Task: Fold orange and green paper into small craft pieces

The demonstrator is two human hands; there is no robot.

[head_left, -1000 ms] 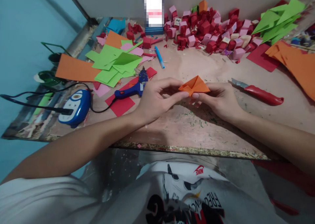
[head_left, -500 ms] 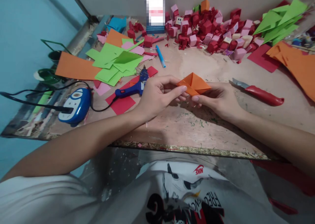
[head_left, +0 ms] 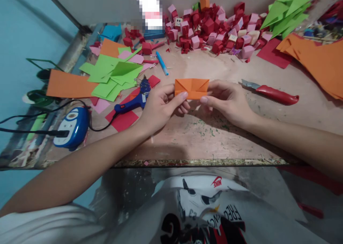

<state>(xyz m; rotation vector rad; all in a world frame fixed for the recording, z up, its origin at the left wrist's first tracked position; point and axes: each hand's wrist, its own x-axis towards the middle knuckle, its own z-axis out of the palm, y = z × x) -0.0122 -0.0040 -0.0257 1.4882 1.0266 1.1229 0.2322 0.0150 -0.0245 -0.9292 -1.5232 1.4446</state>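
Observation:
A folded piece of orange paper [head_left: 192,87] is held up above the table between my two hands, now a flat rectangle with creased corners and a band along its lower edge. My left hand [head_left: 166,103] pinches its left end, thumb on the front face. At the right end, my right hand [head_left: 227,99] grips it with the thumb at the lower corner and the fingers behind. Both hands' fingers are partly hidden behind the paper. Left of my left hand lies a blue glue gun [head_left: 134,99] on red paper. Right of my right hand is a red-handled utility knife [head_left: 277,94].
Many small red and pink paper boxes [head_left: 211,29] are heaped at the back. Green sheets [head_left: 115,70] lie left, orange sheets [head_left: 318,65] right. A blue marker [head_left: 162,63] rests behind my hands. A corded blue-and-white power block [head_left: 72,128] sits near the table's front edge [head_left: 203,162].
The orange paper has gone from an opened, pointed diamond shape to a flat rectangle. Both hands still hold it. The camera view has shifted slightly.

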